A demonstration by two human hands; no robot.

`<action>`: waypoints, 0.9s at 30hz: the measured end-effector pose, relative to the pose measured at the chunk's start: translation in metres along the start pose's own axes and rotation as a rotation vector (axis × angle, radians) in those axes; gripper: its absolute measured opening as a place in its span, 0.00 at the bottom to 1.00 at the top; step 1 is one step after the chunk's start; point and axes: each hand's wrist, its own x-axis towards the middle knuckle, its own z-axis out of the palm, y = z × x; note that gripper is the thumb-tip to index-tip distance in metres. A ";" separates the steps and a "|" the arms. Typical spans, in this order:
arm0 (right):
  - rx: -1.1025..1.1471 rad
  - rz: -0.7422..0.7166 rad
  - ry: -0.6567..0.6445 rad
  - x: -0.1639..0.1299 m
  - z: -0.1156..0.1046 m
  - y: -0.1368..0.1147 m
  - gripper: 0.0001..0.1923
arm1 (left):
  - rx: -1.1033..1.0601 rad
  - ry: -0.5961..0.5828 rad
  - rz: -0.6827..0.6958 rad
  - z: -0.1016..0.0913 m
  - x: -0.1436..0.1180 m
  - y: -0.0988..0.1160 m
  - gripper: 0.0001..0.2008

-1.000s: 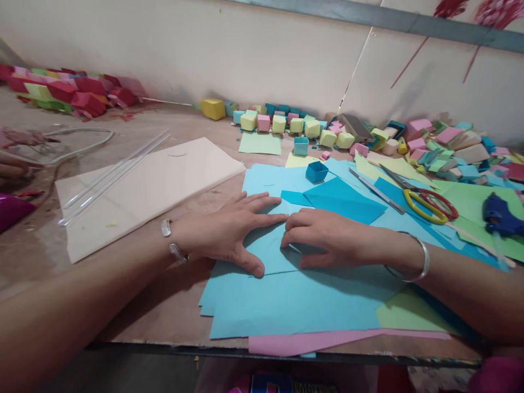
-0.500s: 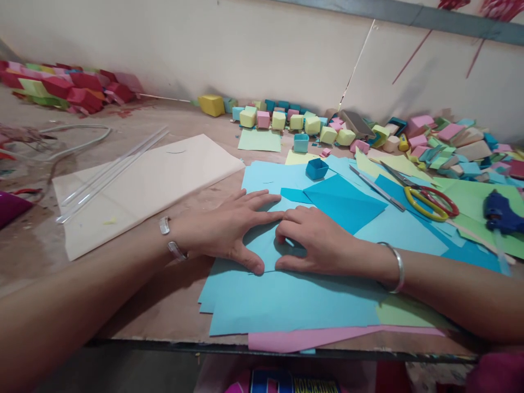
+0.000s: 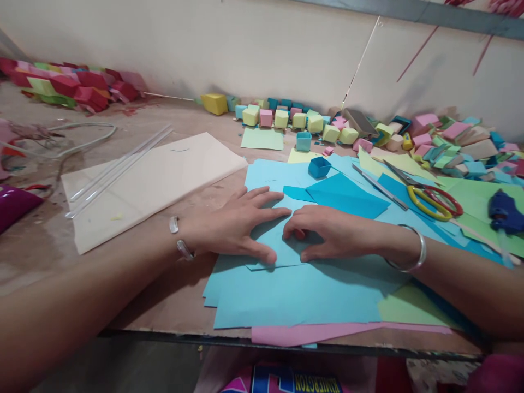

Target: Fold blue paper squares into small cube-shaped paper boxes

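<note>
Both hands slid right, flat on blue paper (image 3: 282,243).

Looks like a paper-craft workshop — worn wooden table (image 3: 172,305) buried in coloured paper sheets (image 3: 295,297), rows of little folded paper boxes (image 3: 282,118), yellow-handled scissors (image 3: 429,196), a blue glue gun (image 3: 504,212).

Lying on the table (image 3: 172,305): a stack of paper sheets (image 3: 303,295) at the near edge, both hands pressing flat on a folded sheet (image 3: 278,240) on top, left hand (image 3: 235,226) just left of right hand (image 3: 331,232), fingertips nearly touching. Sitting behind the hands: a small paper box (image 3: 319,167). Resting to the right: scissors (image 3: 429,197), then a glue gun (image 3: 505,214). Lying to the left: a large board (image 3: 155,183) bearing clear rods (image 3: 118,169). Lining the back wall: a row of paper cubes (image 3: 286,117).
</note>
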 end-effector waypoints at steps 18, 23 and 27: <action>-0.021 0.005 0.006 0.000 0.001 -0.001 0.14 | -0.067 0.048 -0.067 0.006 -0.002 0.009 0.56; -0.012 -0.003 0.006 0.000 -0.001 -0.002 0.13 | 0.018 -0.054 -0.106 -0.004 -0.007 0.000 0.58; -0.004 -0.002 0.002 0.000 0.000 -0.001 0.13 | 0.063 -0.076 -0.049 -0.009 -0.013 -0.010 0.57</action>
